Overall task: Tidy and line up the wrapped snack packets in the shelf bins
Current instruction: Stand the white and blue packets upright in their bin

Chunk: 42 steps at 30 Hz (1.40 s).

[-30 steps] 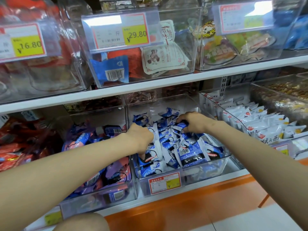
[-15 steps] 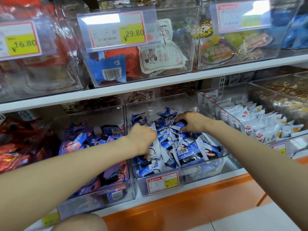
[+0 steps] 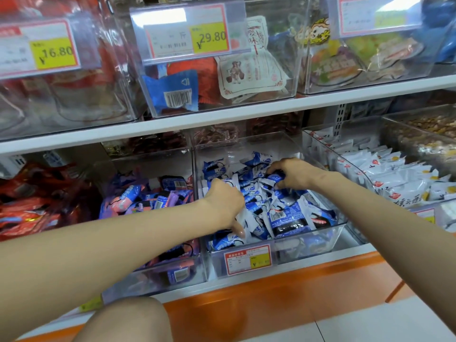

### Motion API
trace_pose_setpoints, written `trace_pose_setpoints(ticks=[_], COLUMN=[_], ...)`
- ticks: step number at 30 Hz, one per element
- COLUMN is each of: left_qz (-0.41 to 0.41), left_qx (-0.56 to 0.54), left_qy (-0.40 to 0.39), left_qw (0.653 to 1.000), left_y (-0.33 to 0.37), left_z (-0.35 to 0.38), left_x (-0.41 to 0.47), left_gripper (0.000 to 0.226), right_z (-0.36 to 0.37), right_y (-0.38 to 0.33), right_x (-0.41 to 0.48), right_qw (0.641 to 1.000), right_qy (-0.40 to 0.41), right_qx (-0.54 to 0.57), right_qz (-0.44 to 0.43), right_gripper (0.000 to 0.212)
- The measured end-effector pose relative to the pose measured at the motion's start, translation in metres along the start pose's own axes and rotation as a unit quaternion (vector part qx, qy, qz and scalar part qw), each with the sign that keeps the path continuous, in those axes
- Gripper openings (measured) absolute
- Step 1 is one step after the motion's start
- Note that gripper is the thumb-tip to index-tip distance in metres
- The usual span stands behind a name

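Shop shelf (image 3: 222, 120) of clear bins: both hands work in the middle bin (image 3: 318, 243).
Head view: since 1 s ago the hands have barely shifted, and the blue-and-white packets (image 3: 287, 217) still lie jumbled in it. The right hand (image 3: 290, 174) grip clutches packets at the back. The left hand (image 3: 223, 201) hides its fingers, so I cannot tell its grip. Lining up looks barely begun.

Left hand (image 3: 225, 202) fingers hidden among packets (image 3: 291, 218), lower price label (image 3: 248, 259) print illegible

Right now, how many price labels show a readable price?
2: the 16.80 label on the upper-left bin, the 29.80 label on the upper-middle bin. The rest are too blurred to read.
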<state>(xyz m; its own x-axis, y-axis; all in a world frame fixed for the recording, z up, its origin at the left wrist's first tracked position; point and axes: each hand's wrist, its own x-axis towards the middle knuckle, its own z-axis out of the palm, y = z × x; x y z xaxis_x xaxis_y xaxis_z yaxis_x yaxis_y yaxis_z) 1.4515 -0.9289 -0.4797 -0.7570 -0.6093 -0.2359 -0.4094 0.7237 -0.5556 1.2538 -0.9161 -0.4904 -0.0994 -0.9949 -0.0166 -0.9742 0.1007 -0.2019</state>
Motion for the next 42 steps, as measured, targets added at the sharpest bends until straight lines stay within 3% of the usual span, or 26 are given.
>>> trace_pose_setpoints(ticks=[5,11,17,21,23,25,27,29,31,33,36,40,42], left_qz=[-0.03,0.043,0.04,0.036,0.032,0.018,-0.007,-0.024,-0.03,-0.032,-0.048,-0.074,-0.072], left_qx=[0.024,-0.065,-0.091,-0.12,-0.148,-0.213,-0.323,-0.48,-0.619,-0.688,-0.725,-0.787,-0.794], left_qy=[-0.011,-0.048,-0.041,-0.061,-0.061,-0.013,0.068,0.109,0.098,0.082,0.107,0.136,0.16], left_qw=[0.999,0.996,0.994,0.99,0.987,0.977,0.944,0.87,0.779,0.72,0.678,0.597,0.581], left_y=[0.005,-0.031,-0.044,-0.048,-0.05,-0.053,-0.056,-0.057,-0.051,-0.042,-0.036,-0.04,-0.04], left_z=[0.001,-0.008,0.005,0.003,0.002,-0.001,-0.005,-0.01,-0.017,-0.021,-0.017,-0.008,-0.004], left_x=[0.006,0.002,0.007,0.007,0.006,0.003,0.0,-0.002,-0.004,-0.004,-0.003,-0.014,-0.02], left_gripper=[0.064,0.052,0.041,0.045,0.047,0.046,0.044,0.045,0.046,0.044,0.042,0.039,0.03], right_z=[-0.001,0.0,-0.008,-0.019,-0.026,-0.028,-0.028,-0.03,-0.032,-0.035,-0.037,-0.038,-0.037], right_y=[0.0,-0.001,-0.01,-0.02,-0.023,-0.025,-0.023,-0.023,-0.024,-0.027,-0.034,-0.039,-0.041], right_x=[-0.002,-0.003,-0.01,-0.018,-0.025,-0.029,-0.029,-0.031,-0.032,-0.037,-0.041,-0.038,-0.037], right_qw=[1.0,1.0,0.998,0.971,0.936,0.909,0.888,0.857,0.83,0.823,0.827,0.827,0.83], right_qy=[0.004,0.021,0.065,0.113,0.09,0.055,0.028,-0.019,-0.08,-0.116,-0.112,-0.045,-0.023], right_qx=[0.001,0.005,0.013,0.212,0.341,0.413,0.458,0.515,0.551,0.557,0.551,0.561,0.557], right_qz=[0.0,-0.003,0.0,-0.006,0.001,0.005,0.012,0.025,0.027,0.007,-0.018,0.003,0.002], right_gripper=[0.049,0.044,0.032,0.026,0.024,0.026,0.027,0.029,0.035,0.039,0.039,0.026,0.023])
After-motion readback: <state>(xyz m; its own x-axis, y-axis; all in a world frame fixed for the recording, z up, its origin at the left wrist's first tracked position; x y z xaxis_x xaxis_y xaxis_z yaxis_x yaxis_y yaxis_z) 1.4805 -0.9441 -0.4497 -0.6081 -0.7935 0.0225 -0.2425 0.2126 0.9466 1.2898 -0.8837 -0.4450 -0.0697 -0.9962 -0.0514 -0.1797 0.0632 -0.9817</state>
